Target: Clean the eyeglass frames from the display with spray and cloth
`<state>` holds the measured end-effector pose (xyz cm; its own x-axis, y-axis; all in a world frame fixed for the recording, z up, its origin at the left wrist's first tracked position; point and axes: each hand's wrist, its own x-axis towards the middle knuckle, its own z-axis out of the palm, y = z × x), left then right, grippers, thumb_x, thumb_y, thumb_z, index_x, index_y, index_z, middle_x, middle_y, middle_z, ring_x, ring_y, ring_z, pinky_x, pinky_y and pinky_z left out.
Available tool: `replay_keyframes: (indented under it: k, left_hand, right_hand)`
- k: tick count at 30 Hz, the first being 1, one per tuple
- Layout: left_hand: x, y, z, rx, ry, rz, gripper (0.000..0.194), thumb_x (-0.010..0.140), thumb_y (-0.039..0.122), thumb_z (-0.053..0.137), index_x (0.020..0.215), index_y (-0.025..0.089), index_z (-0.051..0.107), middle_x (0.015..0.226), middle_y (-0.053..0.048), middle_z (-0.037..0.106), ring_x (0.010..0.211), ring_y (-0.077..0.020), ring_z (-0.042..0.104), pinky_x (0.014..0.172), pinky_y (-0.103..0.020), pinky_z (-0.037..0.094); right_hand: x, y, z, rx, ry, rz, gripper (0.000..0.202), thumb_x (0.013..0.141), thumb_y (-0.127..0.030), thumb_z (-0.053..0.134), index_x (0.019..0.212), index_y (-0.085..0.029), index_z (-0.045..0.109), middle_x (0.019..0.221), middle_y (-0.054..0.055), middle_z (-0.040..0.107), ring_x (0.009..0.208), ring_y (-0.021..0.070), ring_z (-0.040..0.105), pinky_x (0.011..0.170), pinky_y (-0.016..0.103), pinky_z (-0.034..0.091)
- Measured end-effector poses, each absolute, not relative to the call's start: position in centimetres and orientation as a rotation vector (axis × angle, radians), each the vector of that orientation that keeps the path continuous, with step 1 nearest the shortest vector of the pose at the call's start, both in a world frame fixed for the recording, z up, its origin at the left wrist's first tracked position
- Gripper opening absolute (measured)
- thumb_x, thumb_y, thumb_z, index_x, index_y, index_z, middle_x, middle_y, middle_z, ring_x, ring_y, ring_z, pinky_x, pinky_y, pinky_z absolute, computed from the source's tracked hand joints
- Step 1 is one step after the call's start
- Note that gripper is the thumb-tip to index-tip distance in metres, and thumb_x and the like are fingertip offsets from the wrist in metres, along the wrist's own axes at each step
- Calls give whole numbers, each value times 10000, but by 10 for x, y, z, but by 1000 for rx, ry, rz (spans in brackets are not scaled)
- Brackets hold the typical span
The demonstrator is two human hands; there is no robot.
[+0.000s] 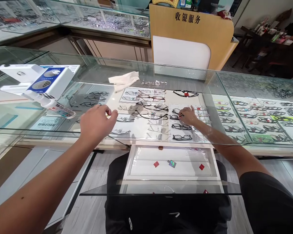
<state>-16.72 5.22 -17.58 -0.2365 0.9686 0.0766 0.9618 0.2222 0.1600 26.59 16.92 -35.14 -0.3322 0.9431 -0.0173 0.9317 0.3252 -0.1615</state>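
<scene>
My left hand [97, 122] is over the glass counter top at the left, its fingers loosely curled and the thumb held out; I see nothing in it. Further right, my right hand [188, 116] reaches down to a column of dark-framed eyeglasses, with its fingers pinched at a black eyeglass frame [174, 117] that it partly hides. More black eyeglasses [182, 137] lie in line below it. Between my hands, several eyeglasses [151, 114] lie spread out, some casting shadows on the white panel beneath. A black pair with a red tag [186, 94] lies farther back.
A white spray bottle [55, 105] and a blue-and-white box [50, 81] stand at the left. A cream cloth [124, 81] lies toward the back. Below the counter, a pulled-out drawer [172, 177] holds small red tags. More eyeglasses [234, 129] fill the right-hand case.
</scene>
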Motion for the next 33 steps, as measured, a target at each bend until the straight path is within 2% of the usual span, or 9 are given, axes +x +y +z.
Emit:
replay_keyframes:
  k: [5, 8, 13, 24, 28, 31, 33]
  left_hand:
    - [-168, 51, -174, 1903, 2414, 262, 302, 1004, 472, 435, 841, 233, 521, 1019, -108, 652, 1031, -329, 636, 739, -404, 373]
    - [-169, 51, -175, 1902, 2407, 267, 302, 1003, 477, 437, 842, 235, 519, 989, -105, 644, 1018, -327, 629, 725, -400, 366]
    - [-169, 51, -176, 1916, 2412, 278, 292, 998, 466, 446, 832, 237, 519, 976, -99, 639, 1013, -324, 626, 719, -397, 357]
    - [-168, 52, -176, 1901, 2412, 288, 303, 1001, 469, 445, 820, 237, 519, 985, -106, 644, 994, -329, 629, 732, -408, 376]
    - [-169, 52, -176, 1909, 2415, 294, 303, 997, 470, 446, 816, 236, 513, 998, -109, 654, 1012, -335, 631, 731, -401, 369]
    - [-169, 52, -177, 1907, 2411, 298, 296, 995, 468, 451, 822, 236, 515, 984, -101, 650, 1012, -329, 627, 734, -395, 363]
    - [-170, 52, -177, 1909, 2402, 300, 294, 995, 468, 455, 829, 235, 521, 975, -99, 647, 1002, -322, 625, 738, -393, 365]
  right_hand:
    - [270, 173, -355, -1729, -2504, 190, 446, 1004, -565, 533, 1229, -248, 753, 1365, 136, 721, 1497, 386, 447, 1323, 679, 64]
    - [272, 174, -355, -1696, -2530, 176, 507, 1044, -595, 455, 1221, -250, 781, 1399, 130, 708, 1522, 393, 425, 1339, 673, 41]
    - [273, 175, -351, -1636, -2577, 159, 529, 1072, -577, 402, 1243, -264, 793, 1435, 89, 715, 1558, 374, 397, 1366, 646, 0]
    - [271, 174, -349, -1621, -2603, 200, 521, 1078, -558, 395, 1267, -291, 800, 1443, 56, 736, 1540, 342, 449, 1361, 643, 76]
    - [273, 173, -343, -1629, -2579, 170, 498, 1065, -553, 435, 1272, -269, 789, 1526, 64, 679, 1547, 337, 444, 1358, 632, 94]
    - [276, 169, -335, -1633, -2539, 112, 406, 1032, -458, 516, 1219, -227, 793, 1568, 101, 631, 1532, 343, 448, 1352, 610, 124]
    - [274, 159, -328, -1621, -2522, 72, 362, 1022, -362, 517, 1195, -196, 788, 1502, 147, 660, 1470, 361, 493, 1319, 614, 197]
